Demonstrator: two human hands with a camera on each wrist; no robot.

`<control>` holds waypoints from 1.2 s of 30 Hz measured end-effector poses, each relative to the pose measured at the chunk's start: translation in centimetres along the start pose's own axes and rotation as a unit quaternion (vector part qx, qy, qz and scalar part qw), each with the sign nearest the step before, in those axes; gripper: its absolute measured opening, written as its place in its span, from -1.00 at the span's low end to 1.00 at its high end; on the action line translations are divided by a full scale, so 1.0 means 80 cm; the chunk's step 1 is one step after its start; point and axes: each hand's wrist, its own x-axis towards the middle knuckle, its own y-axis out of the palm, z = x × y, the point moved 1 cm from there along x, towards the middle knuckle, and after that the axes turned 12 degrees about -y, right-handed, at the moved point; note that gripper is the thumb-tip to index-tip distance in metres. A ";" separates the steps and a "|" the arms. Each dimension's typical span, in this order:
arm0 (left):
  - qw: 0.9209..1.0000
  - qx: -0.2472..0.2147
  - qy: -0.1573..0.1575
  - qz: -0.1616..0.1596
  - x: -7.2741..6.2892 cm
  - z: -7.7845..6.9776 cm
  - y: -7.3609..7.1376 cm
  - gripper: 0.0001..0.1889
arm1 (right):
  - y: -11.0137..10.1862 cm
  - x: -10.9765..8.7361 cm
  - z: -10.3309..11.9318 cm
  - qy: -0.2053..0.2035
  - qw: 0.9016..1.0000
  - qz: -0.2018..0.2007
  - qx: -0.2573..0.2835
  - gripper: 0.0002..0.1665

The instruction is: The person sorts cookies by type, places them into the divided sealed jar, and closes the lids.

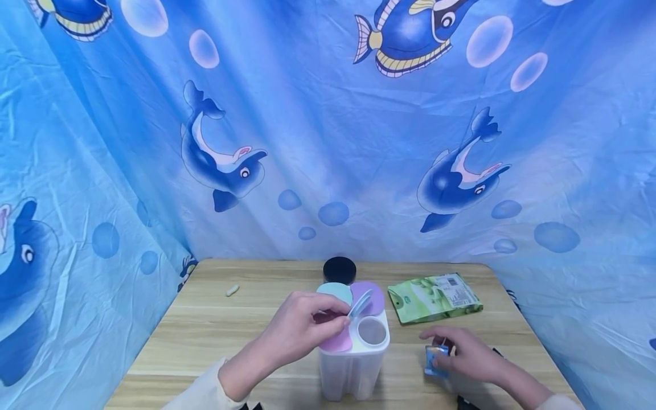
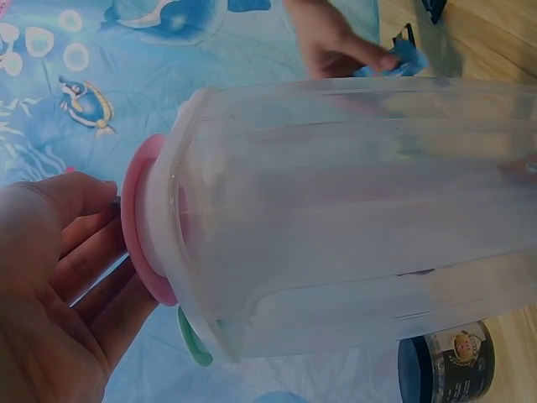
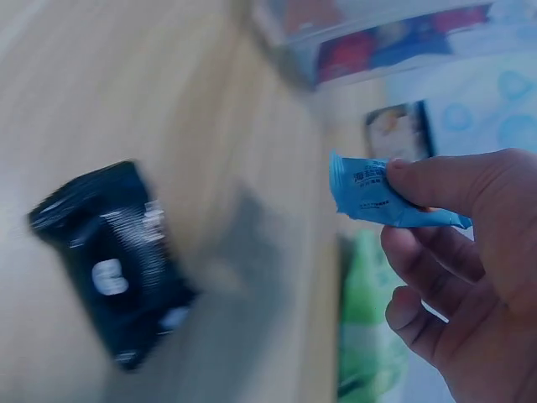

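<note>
Fingers of the left hand [image 1: 299, 324] rest on the pastel flip lids of a clear plastic container [image 1: 353, 364] that stands upright near the front edge of the wooden surface [image 1: 215, 330]. They pinch a light blue lid [image 1: 360, 303] that stands raised, and the round opening [image 1: 372, 332] beside it is uncovered. In the left wrist view the fingers [image 2: 80, 252] lie against the pink lid [image 2: 138, 222], with the container's ribbed wall filling the frame.

To the right of the container, the right hand [image 1: 468, 353] is held low over the surface and pinches a small blue packet [image 1: 435, 360] between thumb and forefinger; the right wrist view shows the packet [image 3: 377, 195] gripped at one end, its other end free. A black packet [image 3: 113, 260] lies on the surface below that hand, blurred.

Behind the container stands a jar with a black lid [image 1: 340, 270]. A green pouch [image 1: 434, 296] lies flat to the right of it, and a small pale object [image 1: 233, 290] lies alone to the left. Blue cloth printed with dolphins and fish [image 1: 328, 142] hangs behind and at the sides
</note>
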 end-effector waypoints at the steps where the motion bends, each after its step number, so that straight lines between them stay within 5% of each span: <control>1: 1.000 0.000 0.001 0.000 0.000 0.000 0.000 -0.90 | -0.004 0.002 0.006 -0.011 1.000 -0.005 -0.002 -0.55; 11: 1.000 0.002 0.009 -0.003 0.001 0.002 0.000 -0.87 | -0.028 0.019 0.087 -0.114 0.988 -0.075 -0.070 -0.85; 23: 1.000 -0.002 -0.002 0.012 0.002 0.000 -0.002 -0.88 | -0.052 0.038 0.176 -0.207 0.957 -0.171 -0.113 -0.75; 28: 1.000 -0.006 -0.010 0.023 0.003 -0.003 -0.003 -0.90 | -0.054 0.045 0.200 -0.246 0.949 -0.176 -0.087 -0.72; 36: 1.000 -0.007 -0.010 0.021 0.003 -0.006 -0.003 -0.92 | -0.037 0.063 0.210 -0.259 0.952 -0.156 -0.057 -0.75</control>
